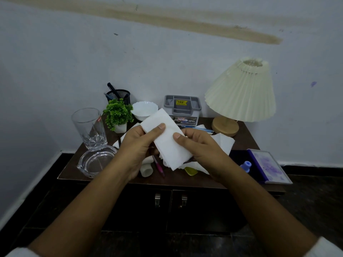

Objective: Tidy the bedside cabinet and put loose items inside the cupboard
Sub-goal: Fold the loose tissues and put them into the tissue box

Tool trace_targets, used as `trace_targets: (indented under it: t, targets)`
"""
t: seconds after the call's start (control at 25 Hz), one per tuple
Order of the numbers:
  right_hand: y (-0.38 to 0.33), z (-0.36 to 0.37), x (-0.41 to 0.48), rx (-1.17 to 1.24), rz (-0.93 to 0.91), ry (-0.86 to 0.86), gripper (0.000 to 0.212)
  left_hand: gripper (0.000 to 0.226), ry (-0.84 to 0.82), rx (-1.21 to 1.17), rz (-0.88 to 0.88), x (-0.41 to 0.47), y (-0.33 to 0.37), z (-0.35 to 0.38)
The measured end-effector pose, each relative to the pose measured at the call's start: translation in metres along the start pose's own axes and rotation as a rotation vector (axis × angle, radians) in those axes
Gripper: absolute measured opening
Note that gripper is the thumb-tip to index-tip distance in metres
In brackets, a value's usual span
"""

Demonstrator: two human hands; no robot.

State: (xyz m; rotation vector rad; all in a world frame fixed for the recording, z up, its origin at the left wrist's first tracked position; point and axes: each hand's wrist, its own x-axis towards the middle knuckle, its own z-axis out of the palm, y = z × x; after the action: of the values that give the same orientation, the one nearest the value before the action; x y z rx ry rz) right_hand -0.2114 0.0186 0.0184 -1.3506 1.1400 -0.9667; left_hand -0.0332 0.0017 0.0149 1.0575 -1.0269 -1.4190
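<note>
A folded white tissue point(165, 138) is held above the dark wooden bedside cabinet point(246, 140). My left hand point(138, 145) grips its left side with the thumb on top. My right hand point(198, 147) pinches its right edge, thumb on the paper. More loose white tissues point(223, 143) lie under and behind my hands. A pink pen point(158, 166), a small white cylinder point(146, 170) and a yellow-green object point(191, 171) lie near the cabinet's front. A blue pen point(201, 129) lies behind my right hand. The two cupboard doors point(204, 206) below are closed.
On the cabinet's left stand a tall glass point(89, 127) and a glass ashtray point(96, 161). At the back are a small green plant point(117, 114), a mesh pen holder point(118, 94), a white bowl point(144, 110) and a grey organiser point(182, 110). A lamp point(239, 93) stands right; a purple-blue board point(269, 166) overhangs.
</note>
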Motion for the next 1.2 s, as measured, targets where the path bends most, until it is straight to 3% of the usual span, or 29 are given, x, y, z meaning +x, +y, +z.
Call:
trace_targets:
  t: [0.12, 0.24, 0.44, 0.68, 0.92, 1.08, 1.2]
  targets:
    - [-0.001, 0.002, -0.001, 0.002, 0.024, -0.007, 0.016, 0.023, 0.020, -0.031, 0.032, -0.001, 0.001, 0.001]
    - [-0.001, 0.004, 0.001, 0.000, 0.035, -0.014, 0.022, 0.044, -0.054, -0.085, -0.025, -0.003, 0.000, 0.005]
    - [-0.003, 0.006, -0.001, -0.006, 0.047, -0.033, 0.017, 0.021, 0.001, -0.078, 0.031, -0.005, -0.005, 0.010]
    - [-0.001, 0.008, -0.001, -0.096, 0.028, -0.037, 0.033, 0.017, 0.038, -0.101, 0.047, -0.003, -0.013, 0.013]
    - [0.000, 0.004, 0.000, -0.173, 0.040, -0.049, 0.026, 0.044, 0.079, -0.192, -0.039, 0.003, -0.006, 0.004]
    - [-0.001, 0.000, -0.001, -0.205, 0.057, -0.077, 0.018, 0.012, 0.111, -0.129, 0.004, 0.011, 0.001, -0.010]
    - [-0.001, -0.005, 0.002, -0.245, 0.093, -0.096, 0.017, 0.005, 0.098, -0.017, 0.067, 0.012, 0.003, -0.015]
